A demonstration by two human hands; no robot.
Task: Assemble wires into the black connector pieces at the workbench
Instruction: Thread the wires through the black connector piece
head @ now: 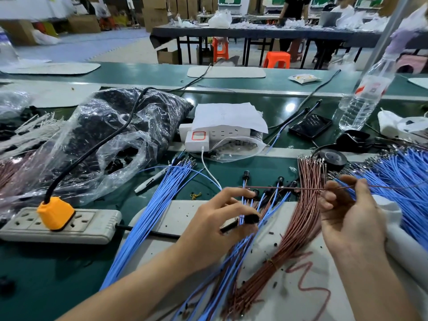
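Across the foreground a green workbench (58, 262) is seen, cluttered. At left-centre a big clear plastic bag (111, 135) of black connector pieces is slumped, mouth open toward the person. A large fan of blue wires (398, 177) is spread at the far right, and a second blue bundle (148, 212) is laid diagonally from bench centre toward the lower edge. A white mat (183, 212) is placed under the hands, speckled with small black bits. On it a tied brown wire bundle (303, 218) is laid, terminals pointing away. A grey power strip (97, 224) is set at left, with an orange plug (55, 213) pushed into it. A clear water bottle (366, 93) is stood at the right rear, a dark phone (310, 125) lying just left of its base. Finished connectors on blue leads (280, 180) are scattered just beyond the mat's far edge. The left hand (215, 228) is held over the mat, fingers curled, with a black connector piece (251, 218) gripped at the fingertips and the index finger raised above it. The right hand (349, 214) is held palm inward, and a single brown wire (289, 188) is pinched between thumb and forefinger, the other fingers curled in. That wire is stretched level to the left, its tip close to the left index finger; contact with the connector cannot be told.
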